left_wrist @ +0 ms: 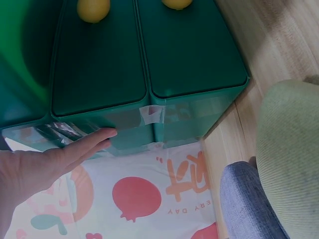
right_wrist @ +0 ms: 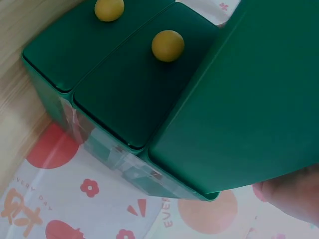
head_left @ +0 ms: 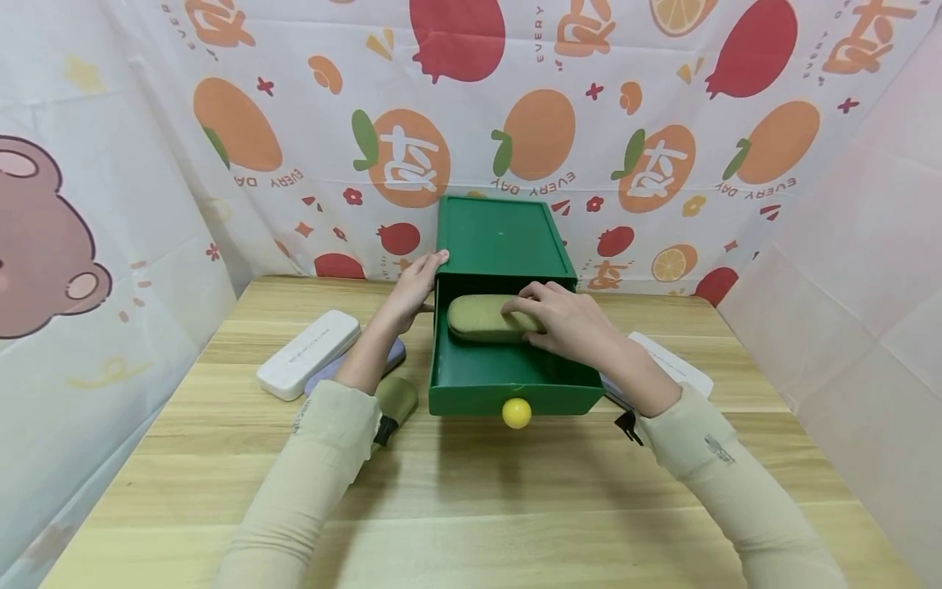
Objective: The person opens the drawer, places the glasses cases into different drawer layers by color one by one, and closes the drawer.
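Note:
An olive-green glasses case lies crosswise toward the back of an open green drawer with a yellow knob. My right hand grips its right end from above, thumb toward the front. In the right wrist view the drawer hides most of that right hand. My left hand rests against the left side of the green drawer cabinet, near its top. Fairly straight fingers of the left hand touch the cabinet wall in the left wrist view. Shut drawers with yellow knobs sit below the open one.
Left of the cabinet are a white glasses case, a purple case and another olive case, the last two partly behind my forearm. A white case lies at right, partly covered by my arm. A fruit-print curtain hangs behind.

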Tool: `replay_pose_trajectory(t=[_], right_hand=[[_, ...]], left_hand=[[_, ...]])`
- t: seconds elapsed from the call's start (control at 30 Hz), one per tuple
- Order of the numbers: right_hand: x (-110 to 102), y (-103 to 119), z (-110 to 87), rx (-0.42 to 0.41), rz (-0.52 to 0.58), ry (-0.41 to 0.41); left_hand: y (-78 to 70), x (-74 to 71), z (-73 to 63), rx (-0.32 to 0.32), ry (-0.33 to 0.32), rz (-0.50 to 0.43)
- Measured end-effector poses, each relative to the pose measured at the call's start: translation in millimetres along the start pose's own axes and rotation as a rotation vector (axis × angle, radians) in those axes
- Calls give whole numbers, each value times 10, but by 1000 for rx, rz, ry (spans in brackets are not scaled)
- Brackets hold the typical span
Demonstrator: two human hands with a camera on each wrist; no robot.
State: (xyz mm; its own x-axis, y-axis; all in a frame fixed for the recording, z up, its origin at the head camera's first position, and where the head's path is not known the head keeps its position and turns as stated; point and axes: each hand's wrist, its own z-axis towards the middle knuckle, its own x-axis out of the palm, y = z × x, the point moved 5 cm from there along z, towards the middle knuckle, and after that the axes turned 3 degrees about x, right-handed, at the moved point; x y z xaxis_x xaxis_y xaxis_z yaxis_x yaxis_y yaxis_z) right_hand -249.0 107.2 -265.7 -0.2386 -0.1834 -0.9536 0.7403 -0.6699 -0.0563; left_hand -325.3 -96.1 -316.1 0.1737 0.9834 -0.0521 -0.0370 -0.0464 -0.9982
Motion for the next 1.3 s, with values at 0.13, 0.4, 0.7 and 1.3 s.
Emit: replay_pose_trajectory(t=[0.13, 0.4, 0.7, 1.3], right_hand=[[14, -33, 35, 4, -1, -4], [39, -63, 72, 11, 25, 0], [22, -56, 59, 22, 48, -6], [5, -866, -84, 632, 814, -426]], left_hand=[[5, -3, -3, -5, 0, 7], [-3, -3, 3, 1, 0, -4], [-50, 13, -31, -10, 19, -26], [3, -1, 13, 1, 2, -4]])
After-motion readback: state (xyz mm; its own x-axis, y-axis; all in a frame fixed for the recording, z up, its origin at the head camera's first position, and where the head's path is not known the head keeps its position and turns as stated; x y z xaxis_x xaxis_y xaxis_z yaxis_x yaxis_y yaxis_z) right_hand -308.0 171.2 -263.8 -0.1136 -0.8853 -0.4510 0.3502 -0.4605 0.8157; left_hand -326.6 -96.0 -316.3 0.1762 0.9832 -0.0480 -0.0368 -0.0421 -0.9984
